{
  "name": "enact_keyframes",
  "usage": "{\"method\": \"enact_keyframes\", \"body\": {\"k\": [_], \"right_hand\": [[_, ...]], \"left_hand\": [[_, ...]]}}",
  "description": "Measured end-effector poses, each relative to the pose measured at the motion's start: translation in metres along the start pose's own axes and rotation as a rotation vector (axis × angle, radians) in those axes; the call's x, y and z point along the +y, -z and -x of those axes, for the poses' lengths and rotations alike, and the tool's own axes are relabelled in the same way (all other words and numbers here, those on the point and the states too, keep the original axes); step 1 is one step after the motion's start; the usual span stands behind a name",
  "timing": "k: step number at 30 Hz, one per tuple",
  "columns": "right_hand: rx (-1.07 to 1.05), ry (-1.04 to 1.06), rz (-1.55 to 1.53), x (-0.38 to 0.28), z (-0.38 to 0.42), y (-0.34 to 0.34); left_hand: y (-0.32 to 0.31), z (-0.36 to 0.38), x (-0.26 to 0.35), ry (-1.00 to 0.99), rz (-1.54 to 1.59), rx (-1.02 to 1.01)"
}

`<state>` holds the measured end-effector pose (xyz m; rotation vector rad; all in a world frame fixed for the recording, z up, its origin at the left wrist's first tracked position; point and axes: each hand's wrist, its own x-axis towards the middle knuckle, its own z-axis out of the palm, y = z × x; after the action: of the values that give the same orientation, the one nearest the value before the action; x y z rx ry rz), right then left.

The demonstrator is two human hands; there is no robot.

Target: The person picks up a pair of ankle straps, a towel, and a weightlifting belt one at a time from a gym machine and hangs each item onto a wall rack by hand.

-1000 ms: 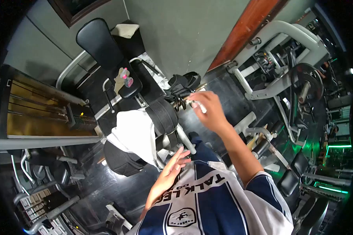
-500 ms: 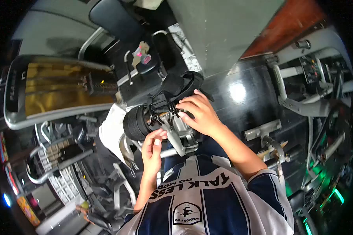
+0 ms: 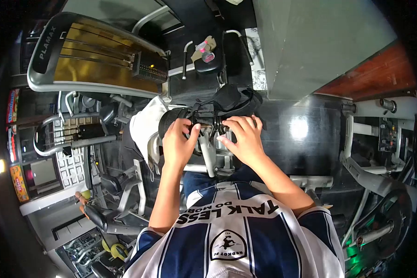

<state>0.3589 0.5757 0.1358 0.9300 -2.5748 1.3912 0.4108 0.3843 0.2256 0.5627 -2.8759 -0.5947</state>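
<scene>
Several black loops of cord or clips (image 3: 216,125) hang between my hands, over a grey metal frame; their exact kind is hard to tell. My right hand (image 3: 246,140) has its fingers bent and its thumb curled around the right side of the loops. My left hand (image 3: 180,144) is raised at their left side, with thumb and fingers apart, beside a thick black padded roll (image 3: 167,124). Its fingertips overlap the dark material, and no firm hold shows. Just beyond the loops lies a black strapped bag or belt (image 3: 231,99).
A white cloth (image 3: 143,121) drapes at the left of the roll. Beyond stands a weight machine (image 3: 102,53), and a seat (image 3: 207,66) bears a pink-capped bottle (image 3: 207,56). A grey panel (image 3: 306,46) rises ahead at the right. More gym machines (image 3: 380,125) stand at the right.
My left hand has moved up and forward, to the side of the roll and loops. My right hand stays at the loops. The camera view has turned and shifted.
</scene>
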Motion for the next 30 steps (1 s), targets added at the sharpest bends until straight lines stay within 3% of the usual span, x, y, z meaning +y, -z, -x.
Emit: {"method": "enact_keyframes", "body": {"k": [4,9,16,20,28,30], "right_hand": [[0.0,-0.02,0.022,0.0,-0.002,-0.002],[-0.013,-0.013,0.054,-0.001,-0.006,-0.001],[-0.058,0.005,0.107,-0.001,-0.007,-0.004],[-0.039,0.033,0.111,0.0,-0.005,-0.007],[-0.042,0.025,0.085,0.0,-0.006,-0.004],[-0.016,0.029,0.059,0.0,-0.007,-0.002]], "left_hand": [[0.001,-0.01,0.004,0.119,-0.202,-0.132],[0.002,-0.018,-0.011,0.025,-0.14,-0.19],[0.008,-0.012,-0.031,0.137,0.326,-0.174],[0.028,-0.005,-0.021,0.384,0.837,-0.123],[0.076,0.02,-0.021,0.188,1.163,0.159],[0.091,0.025,-0.024,0.141,1.148,0.134]]}}
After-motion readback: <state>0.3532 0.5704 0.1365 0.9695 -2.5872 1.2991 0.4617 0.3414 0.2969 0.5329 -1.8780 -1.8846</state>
